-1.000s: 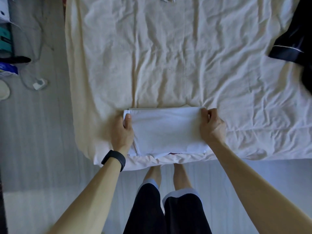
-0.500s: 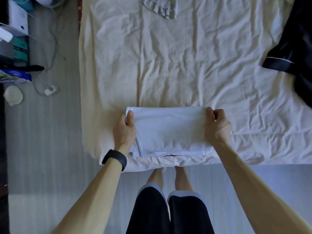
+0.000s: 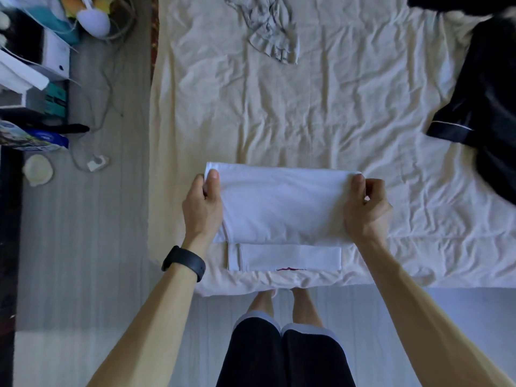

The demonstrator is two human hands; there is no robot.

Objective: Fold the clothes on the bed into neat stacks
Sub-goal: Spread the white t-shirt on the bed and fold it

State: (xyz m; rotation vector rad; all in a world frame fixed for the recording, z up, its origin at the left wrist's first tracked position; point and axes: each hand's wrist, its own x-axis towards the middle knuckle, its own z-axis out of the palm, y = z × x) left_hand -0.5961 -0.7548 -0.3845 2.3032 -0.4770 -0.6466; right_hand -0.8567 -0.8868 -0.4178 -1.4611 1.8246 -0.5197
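Standing right up against the near edge of the bed, the person wears dark shorts with a pale hem, and their bare shins disappear behind the hanging sheet. Both forearms reach forward over the mattress, and a black wristband sits on the left wrist.

The left hand pinches the left edge of a folded white cloth near its far corner. Its thumb lies flat on top, and the other fingers are curled underneath, out of view. The right hand grips the opposite edge the same way, thumb on top and fingers bent round the side. The cloth is stretched smooth between the two hands, over the near part of the bed and roughly central.

Just nearer than it, a narrower white strip lies flat on the sheet with a small red mark at its near edge. It may be the lower fold of the same cloth or a separate piece; I can't quite tell from here.

Beyond the hands the cream sheet is heavily creased. Farther up, close to the far edge of the view, a crumpled grey garment lies unfolded. Off to the right, a dark garment with thin white piping is heaped at the side of the bed. On the floor to the left, a white plug with its cable lies near a clutter of boxes.
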